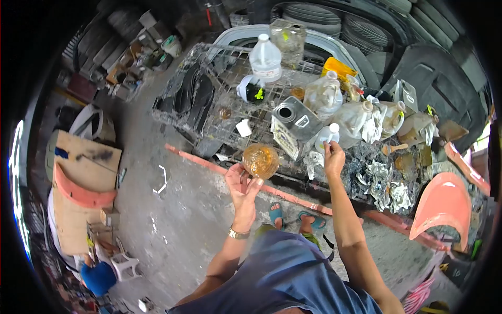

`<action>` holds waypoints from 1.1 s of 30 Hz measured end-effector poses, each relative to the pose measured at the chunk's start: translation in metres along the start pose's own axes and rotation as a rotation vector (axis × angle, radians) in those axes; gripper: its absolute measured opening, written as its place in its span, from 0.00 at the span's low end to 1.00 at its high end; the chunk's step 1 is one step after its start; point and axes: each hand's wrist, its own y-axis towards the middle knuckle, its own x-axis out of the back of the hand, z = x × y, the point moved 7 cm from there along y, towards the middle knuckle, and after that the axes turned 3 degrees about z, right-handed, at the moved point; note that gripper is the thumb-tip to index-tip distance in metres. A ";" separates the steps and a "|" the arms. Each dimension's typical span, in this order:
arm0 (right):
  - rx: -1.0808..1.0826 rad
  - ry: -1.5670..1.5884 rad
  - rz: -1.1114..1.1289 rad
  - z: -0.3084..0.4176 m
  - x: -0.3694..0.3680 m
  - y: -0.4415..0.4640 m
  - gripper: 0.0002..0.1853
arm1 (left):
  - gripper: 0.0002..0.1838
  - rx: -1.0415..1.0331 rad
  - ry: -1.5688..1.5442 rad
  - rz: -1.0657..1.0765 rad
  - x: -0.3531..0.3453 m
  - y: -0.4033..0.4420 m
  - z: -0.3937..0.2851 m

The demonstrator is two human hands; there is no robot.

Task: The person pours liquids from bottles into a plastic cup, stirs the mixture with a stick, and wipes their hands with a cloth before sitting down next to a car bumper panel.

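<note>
My left hand (pixel 243 184) grips a rounded, see-through plastic container (pixel 260 161) with amber staining or liquid in it, held out before the table's near edge. The fingers and thumb of my right hand (pixel 334 161) close on a small whitish bottle (pixel 328 137) with a white cap; its lower part is partly hidden. Just left of that bottle stands a rectangular metal can (pixel 297 119) with a round dark opening. A crumpled white cloth or paper (pixel 314 163) lies beside my right hand. A small white cup (pixel 243 128) sits on the grid beyond my left hand.
A wire-grid table (pixel 219 112) carries a white jug (pixel 265 60), several cloudy plastic bottles (pixel 351 123), crumpled foil (pixel 380 183) and a wooden-handled brush or scraper (pixel 395 148). Salmon-coloured panels (pixel 443 206) stand at right. A person in blue (pixel 98 277) is at lower left.
</note>
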 end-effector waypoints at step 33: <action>0.276 -0.821 1.304 0.104 0.105 -0.146 0.21 | 0.40 0.181 0.147 0.377 -0.014 -0.060 0.146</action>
